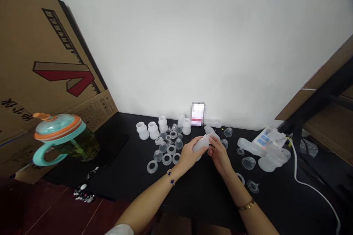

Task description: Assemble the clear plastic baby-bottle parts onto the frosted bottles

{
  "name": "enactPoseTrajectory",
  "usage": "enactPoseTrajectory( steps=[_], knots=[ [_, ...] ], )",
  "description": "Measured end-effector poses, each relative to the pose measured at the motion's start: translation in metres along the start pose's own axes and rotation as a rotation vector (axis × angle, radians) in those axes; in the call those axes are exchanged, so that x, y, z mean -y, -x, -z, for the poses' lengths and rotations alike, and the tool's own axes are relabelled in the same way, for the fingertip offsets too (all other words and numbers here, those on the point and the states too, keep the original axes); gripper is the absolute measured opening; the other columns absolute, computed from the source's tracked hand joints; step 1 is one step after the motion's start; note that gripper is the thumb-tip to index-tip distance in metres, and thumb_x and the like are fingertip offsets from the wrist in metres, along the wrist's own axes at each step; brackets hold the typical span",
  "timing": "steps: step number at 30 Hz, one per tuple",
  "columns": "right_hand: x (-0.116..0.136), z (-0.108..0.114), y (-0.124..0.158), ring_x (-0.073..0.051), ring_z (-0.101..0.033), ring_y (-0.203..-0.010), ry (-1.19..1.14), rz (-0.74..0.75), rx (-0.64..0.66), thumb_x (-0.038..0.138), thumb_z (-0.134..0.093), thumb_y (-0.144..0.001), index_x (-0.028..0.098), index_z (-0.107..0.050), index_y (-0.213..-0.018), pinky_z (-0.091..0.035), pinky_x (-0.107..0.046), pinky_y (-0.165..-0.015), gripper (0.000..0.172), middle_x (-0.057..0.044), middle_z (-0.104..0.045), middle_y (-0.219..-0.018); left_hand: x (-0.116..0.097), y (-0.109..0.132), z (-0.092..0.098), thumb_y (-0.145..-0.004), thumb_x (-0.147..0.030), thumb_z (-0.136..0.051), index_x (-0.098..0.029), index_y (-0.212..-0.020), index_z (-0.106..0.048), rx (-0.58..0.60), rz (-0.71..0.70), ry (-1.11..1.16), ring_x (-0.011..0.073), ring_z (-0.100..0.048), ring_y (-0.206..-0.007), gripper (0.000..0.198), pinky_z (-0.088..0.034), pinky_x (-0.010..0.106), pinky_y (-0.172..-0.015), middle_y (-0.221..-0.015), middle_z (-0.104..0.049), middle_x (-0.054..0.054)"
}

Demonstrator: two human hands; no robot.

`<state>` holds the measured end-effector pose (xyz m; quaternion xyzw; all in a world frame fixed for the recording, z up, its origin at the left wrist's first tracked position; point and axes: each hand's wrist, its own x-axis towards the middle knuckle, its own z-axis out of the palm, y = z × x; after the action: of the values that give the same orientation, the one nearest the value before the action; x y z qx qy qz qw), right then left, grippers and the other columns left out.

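Observation:
My left hand (190,154) is closed around a translucent white baby bottle (200,144), tilted with its mouth toward the right. At that mouth, the fingers of my right hand (219,153) are pinched together; what they grip there is too small to make out. Left of my hands lie several white collar rings (152,166) and clear domed caps (158,155). Behind them several white bottles (142,130) stand upright without tops. Another bottle (210,130) lies just beyond my fingers. Near my right forearm are a clear teat (253,186) and a clear cap (248,162).
A phone (198,114) leans against the wall. On the right, a white device (268,138) with a cable (295,165) sits among lying bottles (273,159). At the left are a teal-handled jug (79,141), a dark tablet (114,150), keys (84,192) and a large carton (49,55).

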<state>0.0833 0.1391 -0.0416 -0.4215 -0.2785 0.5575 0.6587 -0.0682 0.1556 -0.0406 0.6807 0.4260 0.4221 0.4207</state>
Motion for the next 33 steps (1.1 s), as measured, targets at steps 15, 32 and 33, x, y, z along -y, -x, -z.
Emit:
enactPoseTrajectory(
  steps=[15,32,33],
  knots=[
    [-0.0033,0.0039,-0.0015,-0.005,-0.042,-0.051,-0.028,-0.013,0.006,0.037,-0.089,-0.068,0.023,-0.073,-0.1,-0.039,-0.021,-0.044,0.038,0.003,-0.06,-0.081,-0.0005,0.0004,0.0,-0.085,-0.042,-0.068,-0.026,-0.128,-0.065,-0.001,-0.008,-0.033,0.0232,-0.068,-0.108,0.046,-0.05,0.034,-0.1,-0.123,-0.073,0.001],
    [-0.0037,0.0038,-0.0017,-0.005,-0.04,-0.05,-0.048,-0.014,0.007,0.036,-0.09,-0.068,0.022,-0.072,-0.097,-0.038,-0.02,-0.043,0.037,0.004,-0.058,-0.076,0.0008,0.0007,0.0013,-0.086,-0.045,-0.066,-0.028,-0.134,-0.062,0.005,-0.043,-0.177,0.0272,-0.066,-0.117,0.052,-0.049,0.038,-0.104,-0.131,-0.069,0.002],
    [-0.0037,0.0037,-0.0019,-0.005,-0.04,-0.05,-0.048,-0.014,0.003,0.036,-0.09,-0.068,0.022,-0.072,-0.096,-0.038,-0.021,-0.043,0.037,0.005,-0.057,-0.076,0.0007,0.0008,0.0014,-0.086,-0.045,-0.066,-0.027,-0.135,-0.062,0.004,-0.043,-0.181,0.0274,-0.066,-0.117,0.052,-0.048,0.038,-0.104,-0.132,-0.068,0.003]
  ],
)
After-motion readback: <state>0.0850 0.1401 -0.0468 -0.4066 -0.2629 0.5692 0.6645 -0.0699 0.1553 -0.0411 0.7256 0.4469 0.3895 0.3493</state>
